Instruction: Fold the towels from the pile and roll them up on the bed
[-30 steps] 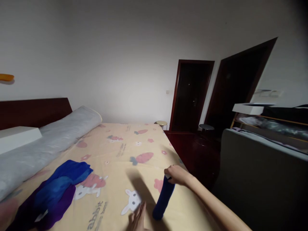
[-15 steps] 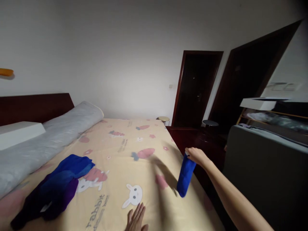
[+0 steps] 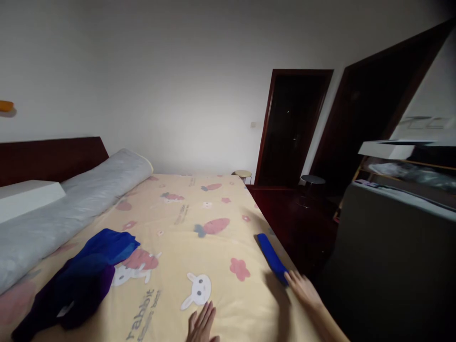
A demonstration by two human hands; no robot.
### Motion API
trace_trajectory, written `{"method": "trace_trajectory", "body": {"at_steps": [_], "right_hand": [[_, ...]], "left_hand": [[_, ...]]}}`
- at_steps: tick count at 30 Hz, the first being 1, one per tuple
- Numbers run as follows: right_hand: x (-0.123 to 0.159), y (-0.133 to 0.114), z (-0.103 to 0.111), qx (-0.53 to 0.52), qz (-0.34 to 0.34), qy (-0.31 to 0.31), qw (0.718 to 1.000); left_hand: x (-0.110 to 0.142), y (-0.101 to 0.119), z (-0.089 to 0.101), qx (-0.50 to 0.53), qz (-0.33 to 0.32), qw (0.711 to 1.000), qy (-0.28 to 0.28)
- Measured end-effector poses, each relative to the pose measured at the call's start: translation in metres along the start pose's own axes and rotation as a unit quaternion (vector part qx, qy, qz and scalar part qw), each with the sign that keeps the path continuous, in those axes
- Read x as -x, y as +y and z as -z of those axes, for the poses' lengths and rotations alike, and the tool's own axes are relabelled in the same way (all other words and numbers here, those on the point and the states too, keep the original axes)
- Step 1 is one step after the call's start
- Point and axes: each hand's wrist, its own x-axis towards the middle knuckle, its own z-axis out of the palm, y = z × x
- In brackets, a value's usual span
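Flat on the bed sheet (image 3: 171,280) near the bottom edge lies my left hand (image 3: 201,324), fingers stretched out and holding nothing. A long, narrow blue folded cloth (image 3: 270,255) rests along the right edge of the bed. My right hand (image 3: 302,289), slightly blurred, touches the near end of this cloth with its fingers extended. Over on the left side of the sheet is a crumpled garment (image 3: 89,275) in blue, purple and black, with a small white tag. Neither hand touches it.
A grey rolled bundle (image 3: 107,183) and a white box (image 3: 30,197) lie toward the headboard (image 3: 50,156). Beyond the bed stand a pale-topped stool (image 3: 242,174) and a dark stool (image 3: 312,179). At right are a dark grey panel (image 3: 392,256) and a shelf holding a white box (image 3: 386,150).
My right hand has lowered and moved nearer. The blue folded cloth, held upright before, now lies along the bed's right edge. My left hand and the crumpled garment stay put.
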Motion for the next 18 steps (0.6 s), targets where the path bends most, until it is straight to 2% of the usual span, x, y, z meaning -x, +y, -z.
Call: {"method": "trace_trajectory", "body": {"at_steps": [1,4,7,11,13,15,16,18], "right_hand": [[0.02,-0.006,-0.025,-0.007,0.001,-0.004,1.0],[0.065,-0.011,-0.093,-0.048,-0.055,0.032,0.997],[0.087,-0.009,-0.133,-0.066,-0.071,0.028,0.995],[0.104,-0.009,-0.147,-0.053,-0.063,0.006,0.997],[0.112,-0.007,-0.151,-0.039,-0.058,0.011,0.997],[0.121,-0.002,-0.156,-0.036,-0.049,0.035,0.998],[0.125,0.0,-0.158,-0.041,-0.043,0.054,0.997],[0.134,0.005,-0.16,-0.062,-0.026,0.11,0.992]], "left_hand": [[-0.001,-0.002,0.0,0.004,0.001,1.0,-0.004],[-0.001,-0.003,0.002,0.015,0.001,1.0,-0.007],[0.001,0.006,0.006,0.006,0.017,1.0,-0.002],[0.006,0.022,0.016,-0.012,0.02,1.0,0.004],[0.009,0.021,0.031,-0.034,0.003,0.999,0.025],[0.012,0.007,0.056,-0.069,-0.008,0.994,0.081],[0.014,-0.006,0.073,-0.09,-0.004,0.989,0.121],[0.018,-0.043,0.112,-0.136,0.048,0.97,0.196]]}}
